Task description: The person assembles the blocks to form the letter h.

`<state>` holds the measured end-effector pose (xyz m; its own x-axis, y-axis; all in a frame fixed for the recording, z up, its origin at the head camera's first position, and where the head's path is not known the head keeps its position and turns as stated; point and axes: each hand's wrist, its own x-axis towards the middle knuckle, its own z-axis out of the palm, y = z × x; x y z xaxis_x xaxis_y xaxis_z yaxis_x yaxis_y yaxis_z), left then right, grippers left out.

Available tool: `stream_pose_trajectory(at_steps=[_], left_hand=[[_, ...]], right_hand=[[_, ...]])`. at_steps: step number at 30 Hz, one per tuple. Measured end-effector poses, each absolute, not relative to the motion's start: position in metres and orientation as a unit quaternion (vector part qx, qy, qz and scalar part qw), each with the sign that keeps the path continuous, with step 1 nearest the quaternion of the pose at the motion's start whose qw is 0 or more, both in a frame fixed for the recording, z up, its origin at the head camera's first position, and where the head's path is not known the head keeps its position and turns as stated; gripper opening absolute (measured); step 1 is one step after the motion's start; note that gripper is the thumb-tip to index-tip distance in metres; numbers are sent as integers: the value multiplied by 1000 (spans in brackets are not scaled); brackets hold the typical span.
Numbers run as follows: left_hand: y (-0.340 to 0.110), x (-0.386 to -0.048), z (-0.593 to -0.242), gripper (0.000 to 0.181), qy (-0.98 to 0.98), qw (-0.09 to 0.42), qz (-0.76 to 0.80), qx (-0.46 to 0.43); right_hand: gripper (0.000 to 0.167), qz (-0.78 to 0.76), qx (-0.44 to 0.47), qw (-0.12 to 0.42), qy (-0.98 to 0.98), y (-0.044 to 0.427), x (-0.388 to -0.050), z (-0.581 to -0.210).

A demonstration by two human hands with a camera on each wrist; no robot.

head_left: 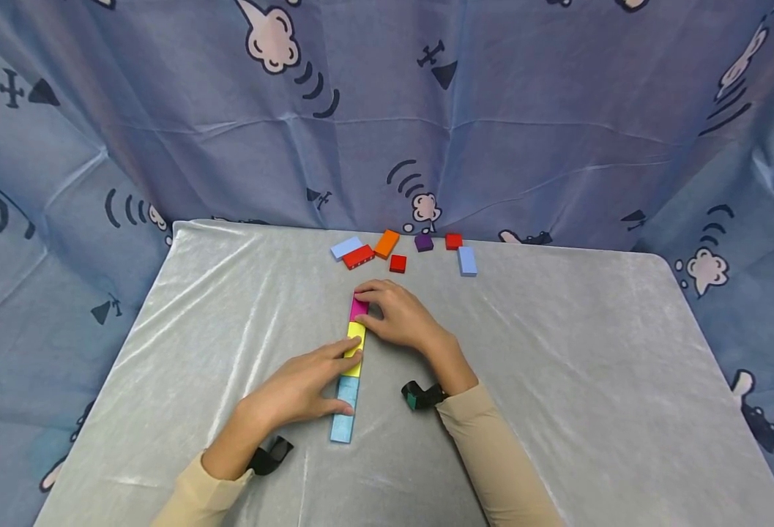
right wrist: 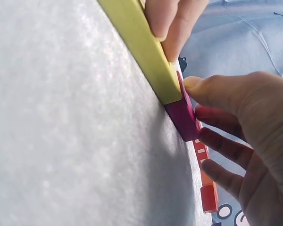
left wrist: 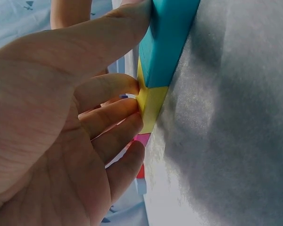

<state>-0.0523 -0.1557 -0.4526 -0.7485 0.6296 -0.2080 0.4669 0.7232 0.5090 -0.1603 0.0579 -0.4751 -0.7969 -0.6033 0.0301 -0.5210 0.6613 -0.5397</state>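
A straight row of blocks lies on the table: a magenta block (head_left: 359,307) (right wrist: 182,117) at the far end, yellow (head_left: 354,334) (left wrist: 152,102) (right wrist: 144,52) in the middle, light blue (head_left: 343,429) (left wrist: 169,37) nearest. My right hand (head_left: 400,316) (right wrist: 259,127) pinches the magenta block, thumb near its right side and index finger at its far end. With fairly straight fingers, my left hand (head_left: 301,384) (left wrist: 61,108) rests on the row, fingertips on the yellow part and thumb on the light blue part.
Beyond the row lie loose blocks: a pale blue one (head_left: 345,247), a red one (head_left: 359,256), an orange one (head_left: 387,244), a small red one (head_left: 397,263), a purple one (head_left: 423,242), another red (head_left: 453,241) and another pale blue (head_left: 467,261). A patterned curtain (head_left: 387,146) hangs behind.
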Motion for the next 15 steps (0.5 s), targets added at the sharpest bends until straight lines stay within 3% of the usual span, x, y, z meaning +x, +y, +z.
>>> stream_pose_trajectory(at_steps=[15], left_hand=[[-155,-52,-452,86,910,188,218,299]], right_hand=[[37,-295,-271,27,916,54,-162,-475]])
